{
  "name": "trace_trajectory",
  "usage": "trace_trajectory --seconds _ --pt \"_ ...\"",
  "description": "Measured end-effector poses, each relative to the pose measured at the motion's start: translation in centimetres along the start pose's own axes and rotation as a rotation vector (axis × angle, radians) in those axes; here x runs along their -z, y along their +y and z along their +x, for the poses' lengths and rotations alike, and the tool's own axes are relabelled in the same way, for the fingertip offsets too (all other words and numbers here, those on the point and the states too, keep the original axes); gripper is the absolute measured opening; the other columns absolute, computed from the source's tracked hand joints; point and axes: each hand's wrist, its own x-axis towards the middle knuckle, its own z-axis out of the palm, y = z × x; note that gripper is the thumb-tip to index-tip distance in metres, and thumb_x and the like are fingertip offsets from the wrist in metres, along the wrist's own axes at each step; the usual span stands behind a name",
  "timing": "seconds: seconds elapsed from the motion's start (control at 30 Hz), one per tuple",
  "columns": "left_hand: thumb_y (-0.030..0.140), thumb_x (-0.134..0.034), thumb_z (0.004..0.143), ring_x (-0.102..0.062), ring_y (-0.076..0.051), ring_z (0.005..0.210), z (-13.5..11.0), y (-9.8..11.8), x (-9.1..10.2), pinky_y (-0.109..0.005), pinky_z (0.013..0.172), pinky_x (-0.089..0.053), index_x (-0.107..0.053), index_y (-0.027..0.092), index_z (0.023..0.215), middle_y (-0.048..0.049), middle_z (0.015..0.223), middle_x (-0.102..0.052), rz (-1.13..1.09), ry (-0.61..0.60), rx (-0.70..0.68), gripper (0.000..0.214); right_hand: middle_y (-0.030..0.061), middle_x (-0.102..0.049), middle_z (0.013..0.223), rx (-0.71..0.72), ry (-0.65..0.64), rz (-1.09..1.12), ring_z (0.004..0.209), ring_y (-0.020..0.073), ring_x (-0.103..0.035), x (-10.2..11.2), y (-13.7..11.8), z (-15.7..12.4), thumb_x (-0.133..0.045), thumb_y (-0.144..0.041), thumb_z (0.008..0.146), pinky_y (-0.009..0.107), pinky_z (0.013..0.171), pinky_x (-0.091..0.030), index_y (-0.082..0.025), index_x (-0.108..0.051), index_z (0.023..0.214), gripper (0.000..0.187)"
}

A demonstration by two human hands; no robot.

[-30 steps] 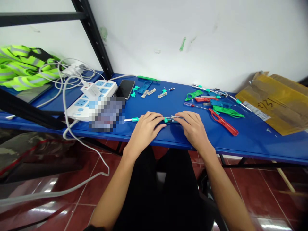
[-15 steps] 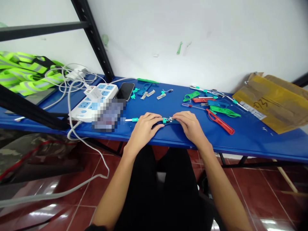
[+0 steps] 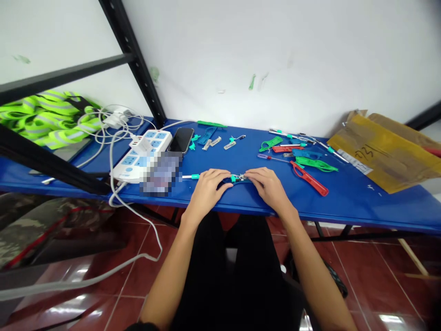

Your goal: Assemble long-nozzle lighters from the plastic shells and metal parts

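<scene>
In the head view, a partly assembled long-nozzle lighter (image 3: pixel 237 179) lies low over the table near its front edge, with a teal piece, a thin wire and a blue shell showing between my hands. My left hand (image 3: pixel 207 189) is closed around its left part, and the metal tube with a teal collar sticks out past the knuckles. My right hand (image 3: pixel 270 189) pinches the other end with thumb and fingertips, which hide that end. Right of it lie a screwdriver (image 3: pixel 264 156) and a red lighter shell (image 3: pixel 313 180).
Green shell halves (image 3: pixel 315 163), metal tubes (image 3: pixel 332 151) and clear fuel tanks (image 3: pixel 229 145) lie toward the back of the blue table (image 3: pixel 354 202). A power strip (image 3: pixel 136 163), a phone (image 3: pixel 181 139) and a blurred-out item stand left. At right is a taped carton (image 3: pixel 386 154).
The camera view has tilted a little, so the scene sits slightly lower. Both hands keep their hold on the lighter, with only slight finger shifts.
</scene>
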Motion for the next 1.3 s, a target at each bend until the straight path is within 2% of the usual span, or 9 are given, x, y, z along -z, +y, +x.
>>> trace_trajectory --seconds 0.13,0.23,0.4,0.57,0.67,0.8,0.93,1.13,1.3 --pt "0.034 -0.073 0.105 -0.067 -0.026 0.131 0.0 0.2 0.0 -0.046 0.116 -0.047 -0.073 0.023 0.134 -0.0089 0.142 -0.076 0.059 -0.005 0.013 0.031 0.0099 -0.084 0.129 0.0 0.003 -0.029 0.115 0.0268 -0.078 -0.3 0.1 -0.2 -0.056 -0.023 0.112 0.05 0.104 -0.058 -0.024 -0.083 0.124 0.029" --pt "0.034 -0.069 0.108 -0.065 -0.027 0.136 -0.1 0.3 -0.2 -0.051 0.125 -0.041 -0.071 0.022 0.141 -0.0102 0.145 -0.075 0.121 -0.005 0.005 0.035 0.0078 -0.083 0.132 -0.016 0.023 -0.041 0.123 0.0277 -0.079 -0.6 0.2 -0.8 -0.056 -0.02 0.112 0.055 0.113 -0.057 -0.025 -0.083 0.128 0.032" --pt "0.035 -0.059 0.113 -0.061 -0.028 0.147 -0.2 0.2 -0.3 -0.062 0.136 -0.027 -0.069 0.024 0.146 -0.0086 0.149 -0.074 0.171 -0.057 -0.016 0.037 0.0074 -0.073 0.149 -0.02 -0.048 -0.035 0.142 0.03 -0.068 -0.4 0.2 -2.0 -0.053 -0.024 0.113 0.059 0.124 -0.052 -0.026 -0.074 0.147 0.039" --pt "0.035 -0.057 0.114 -0.062 -0.027 0.148 -0.1 0.5 -0.2 -0.062 0.136 -0.03 -0.07 0.025 0.146 -0.0073 0.15 -0.073 0.187 -0.07 -0.029 0.037 0.0066 -0.069 0.154 -0.016 -0.093 -0.045 0.151 0.0311 -0.06 -0.2 0.6 -2.3 -0.047 -0.014 0.112 0.064 0.125 -0.051 -0.029 -0.07 0.152 0.048" --pt "0.035 -0.058 0.113 -0.062 -0.028 0.147 -0.1 0.7 -0.3 -0.061 0.136 -0.031 -0.071 0.025 0.146 -0.0066 0.149 -0.074 0.199 -0.065 -0.039 0.036 0.0098 -0.064 0.161 -0.046 -0.075 -0.06 0.154 0.032 -0.055 -0.3 0.6 -2.6 -0.045 -0.008 0.109 0.062 0.125 -0.052 -0.026 -0.069 0.153 0.053" --pt "0.035 -0.06 0.112 -0.063 -0.027 0.146 -0.2 0.8 -0.6 -0.059 0.136 -0.034 -0.071 0.024 0.145 -0.0068 0.149 -0.074 0.201 -0.054 -0.052 0.036 0.016 -0.062 0.162 -0.096 -0.019 -0.062 0.153 0.0321 -0.057 -0.5 0.2 -3.1 -0.048 -0.013 0.112 0.055 0.122 -0.058 -0.02 -0.073 0.149 0.045" --pt "0.034 -0.06 0.112 -0.064 -0.027 0.145 -0.2 0.6 -0.8 -0.059 0.133 -0.039 -0.071 0.022 0.144 -0.0085 0.148 -0.074 0.185 -0.04 -0.042 0.036 0.0137 -0.07 0.153 -0.063 -0.001 0.0 0.149 0.0316 -0.061 -0.7 0.6 -2.7 -0.05 -0.019 0.114 0.06 0.126 -0.052 -0.023 -0.071 0.15 0.043" --pt "0.03 -0.061 0.112 -0.066 -0.027 0.145 -0.1 0.1 -0.7 -0.059 0.131 -0.044 -0.071 0.024 0.145 -0.011 0.146 -0.075 0.121 -0.048 -0.032 0.035 0.0115 -0.059 0.165 -0.041 -0.12 0.132 0.158 0.0303 -0.05 0.2 1.1 -2.3 -0.047 -0.022 0.115 0.06 0.129 -0.048 -0.026 -0.055 0.165 0.051" --pt "0.03 -0.061 0.111 -0.066 -0.028 0.144 -0.2 0.1 -0.5 -0.059 0.131 -0.044 -0.071 0.023 0.144 -0.0107 0.147 -0.075 0.094 -0.039 -0.024 0.035 0.0111 -0.052 0.172 -0.105 -0.136 0.165 0.16 0.0299 -0.048 1.1 0.2 -2.6 -0.048 -0.028 0.116 0.057 0.129 -0.048 -0.029 -0.049 0.169 0.054"
